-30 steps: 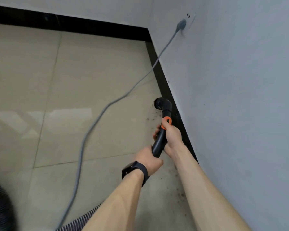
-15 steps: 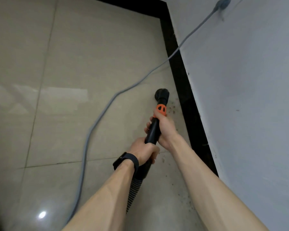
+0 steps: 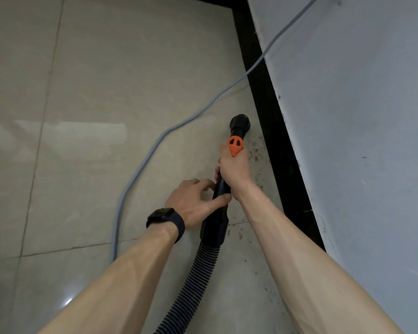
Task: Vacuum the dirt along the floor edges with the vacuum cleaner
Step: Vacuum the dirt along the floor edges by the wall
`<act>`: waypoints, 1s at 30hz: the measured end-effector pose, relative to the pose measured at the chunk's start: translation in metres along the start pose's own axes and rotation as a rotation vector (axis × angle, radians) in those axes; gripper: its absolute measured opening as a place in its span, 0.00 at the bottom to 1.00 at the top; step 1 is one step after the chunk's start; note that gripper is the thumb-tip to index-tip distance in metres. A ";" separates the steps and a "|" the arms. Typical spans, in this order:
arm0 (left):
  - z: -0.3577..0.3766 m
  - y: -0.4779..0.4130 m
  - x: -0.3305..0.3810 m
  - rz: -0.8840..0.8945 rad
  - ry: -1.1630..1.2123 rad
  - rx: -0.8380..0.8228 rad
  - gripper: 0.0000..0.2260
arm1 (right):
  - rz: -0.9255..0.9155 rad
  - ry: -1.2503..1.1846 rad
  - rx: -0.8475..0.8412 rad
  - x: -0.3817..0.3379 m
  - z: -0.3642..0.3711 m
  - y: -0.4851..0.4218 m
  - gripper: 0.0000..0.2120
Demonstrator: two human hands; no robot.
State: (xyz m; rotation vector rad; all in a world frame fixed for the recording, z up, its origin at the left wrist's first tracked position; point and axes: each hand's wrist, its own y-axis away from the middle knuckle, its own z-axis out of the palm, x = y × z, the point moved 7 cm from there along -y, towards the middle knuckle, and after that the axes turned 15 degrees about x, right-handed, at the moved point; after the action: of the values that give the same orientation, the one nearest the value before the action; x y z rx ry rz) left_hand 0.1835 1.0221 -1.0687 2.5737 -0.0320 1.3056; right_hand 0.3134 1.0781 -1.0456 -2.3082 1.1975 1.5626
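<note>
The black vacuum wand (image 3: 215, 221) with an orange slider (image 3: 235, 145) points away from me along the right-hand floor edge. Its round brush nozzle (image 3: 240, 122) sits on the tile close to the black skirting (image 3: 273, 131). My right hand (image 3: 233, 169) grips the wand just below the orange slider. My left hand (image 3: 193, 201) lies beside the wand with fingers loosely spread, only the thumb touching the tube. Dark dirt specks (image 3: 255, 153) are scattered between the nozzle and the skirting, with more specks (image 3: 239, 233) nearer to me.
The ribbed black hose (image 3: 193, 273) runs from the wand down towards me. A grey power cable (image 3: 140, 165) crosses the beige tiles and climbs the white wall (image 3: 360, 141) at the top right. A black watch (image 3: 165, 219) is on my left wrist.
My left hand has let go of the wand and opened, leaving only its thumb on the tube. The view has tilted further down. The nozzle stays near the skirting.
</note>
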 end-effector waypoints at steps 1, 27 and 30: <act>-0.005 -0.005 -0.006 0.049 -0.097 0.061 0.27 | -0.015 0.013 0.009 -0.001 -0.001 -0.004 0.20; -0.025 -0.034 -0.058 0.304 -0.653 0.139 0.29 | -0.100 0.345 0.095 -0.041 0.005 -0.070 0.22; -0.025 -0.034 -0.057 0.307 -0.651 0.140 0.29 | -0.071 0.321 0.102 -0.042 0.002 -0.068 0.22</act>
State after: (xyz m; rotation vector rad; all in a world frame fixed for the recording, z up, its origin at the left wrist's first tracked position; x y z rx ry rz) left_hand 0.1343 1.0556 -1.1074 3.0895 -0.4834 0.4986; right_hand 0.3497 1.1482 -1.0334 -2.5686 1.2093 1.1086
